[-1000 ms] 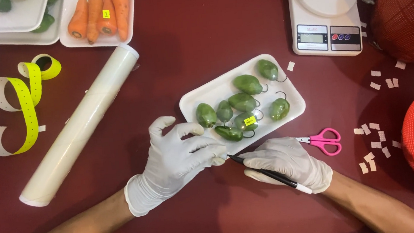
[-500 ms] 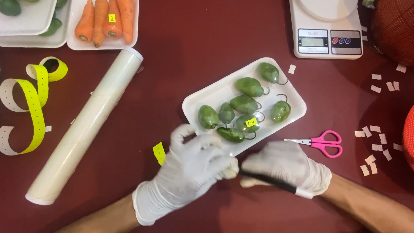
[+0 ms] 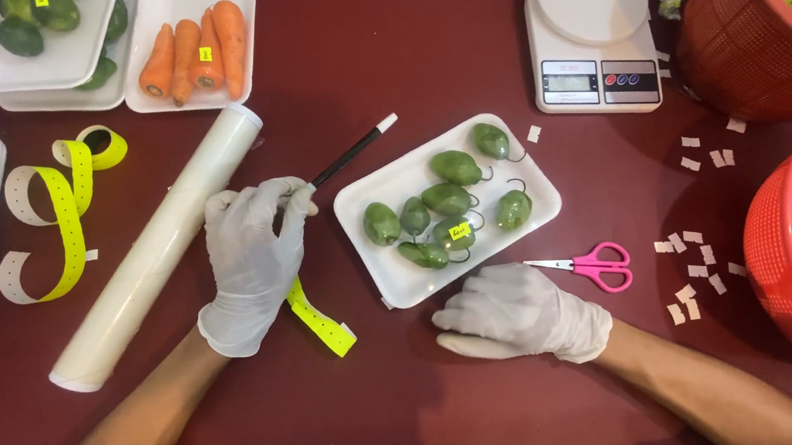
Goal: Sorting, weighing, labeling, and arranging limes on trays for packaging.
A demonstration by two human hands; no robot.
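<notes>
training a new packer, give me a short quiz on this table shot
1. True or false: the left hand holds the pen.
2. Which lies nearest the right hand? A) scale B) scissors C) film roll
3. What sits on the white tray between the hands?

Key
1. True; the pen sticks out past its fingers.
2. B; the pink scissors lie just beside the hand, which rests flat on the table.
3. Small green peppers, one with a yellow sticker.
</notes>
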